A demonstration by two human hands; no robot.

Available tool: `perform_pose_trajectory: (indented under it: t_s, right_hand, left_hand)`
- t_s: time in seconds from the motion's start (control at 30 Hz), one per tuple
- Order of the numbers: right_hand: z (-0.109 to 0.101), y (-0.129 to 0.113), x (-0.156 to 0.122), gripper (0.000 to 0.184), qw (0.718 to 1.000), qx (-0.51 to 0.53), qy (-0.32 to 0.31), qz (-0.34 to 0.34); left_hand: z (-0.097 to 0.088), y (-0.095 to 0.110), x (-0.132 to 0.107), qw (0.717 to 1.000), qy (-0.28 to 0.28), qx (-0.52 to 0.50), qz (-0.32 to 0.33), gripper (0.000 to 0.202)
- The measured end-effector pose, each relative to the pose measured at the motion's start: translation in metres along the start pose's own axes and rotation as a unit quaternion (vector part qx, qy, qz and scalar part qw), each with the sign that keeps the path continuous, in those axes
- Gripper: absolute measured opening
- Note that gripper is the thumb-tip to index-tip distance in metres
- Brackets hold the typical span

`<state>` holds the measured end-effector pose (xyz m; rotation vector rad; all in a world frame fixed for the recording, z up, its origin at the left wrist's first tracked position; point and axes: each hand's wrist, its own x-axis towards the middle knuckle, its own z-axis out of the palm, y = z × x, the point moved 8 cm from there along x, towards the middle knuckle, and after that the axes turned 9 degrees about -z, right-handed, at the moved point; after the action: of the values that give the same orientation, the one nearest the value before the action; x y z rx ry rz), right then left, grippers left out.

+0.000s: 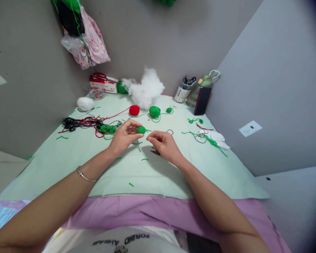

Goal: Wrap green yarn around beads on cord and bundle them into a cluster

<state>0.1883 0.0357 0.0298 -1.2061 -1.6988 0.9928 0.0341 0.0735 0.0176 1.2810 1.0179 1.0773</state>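
My left hand [122, 137] pinches a small, rounded green crochet piece [141, 130] between thumb and fingers. A short green yarn tail [139, 146] hangs below that piece. Close on its right, my right hand [160, 142] is closed, thumb against forefinger. A tiny pale tip shows at those fingers, too small to name. Under the right hand lies a dark pointed tool [155, 151], partly hidden. Behind the hands sit a red yarn ball [134, 110] and a green yarn ball [155, 112].
White stuffing [147, 88] is heaped at the back. Tangled yarn [81, 123] spreads on the left, yarn scraps [213, 140] on the right. Red-handled scissors [98, 76] rest on a box [105, 86]. A pen cup [183, 92], a bottle [197, 89] and a phone [202, 101] stand back right.
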Motion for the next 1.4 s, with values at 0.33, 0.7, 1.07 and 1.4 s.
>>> perform_pose_trajectory:
  t_s: [0.33, 0.7, 1.07, 1.4]
  right_hand:
    - [0.0, 0.002, -0.001, 0.02, 1.0, -0.006, 0.002, 0.001]
    - [0.0, 0.008, 0.008, 0.026, 0.996, 0.082, 0.03, -0.01]
    - [0.004, 0.011, 0.007, 0.028, 0.992, 0.128, -0.015, -0.009]
    - [0.006, 0.003, 0.004, 0.025, 0.985, 0.166, -0.022, -0.034]
  left_hand:
    - [0.001, 0.001, -0.001, 1.0, -0.006, 0.004, -0.004, 0.034]
    - [0.005, -0.007, 0.002, 0.998, -0.037, -0.041, -0.032, 0.043]
    - [0.007, -0.01, 0.0, 0.989, -0.096, -0.08, -0.084, 0.04]
    - [0.012, -0.001, -0.003, 0.995, -0.097, -0.01, -0.025, 0.035]
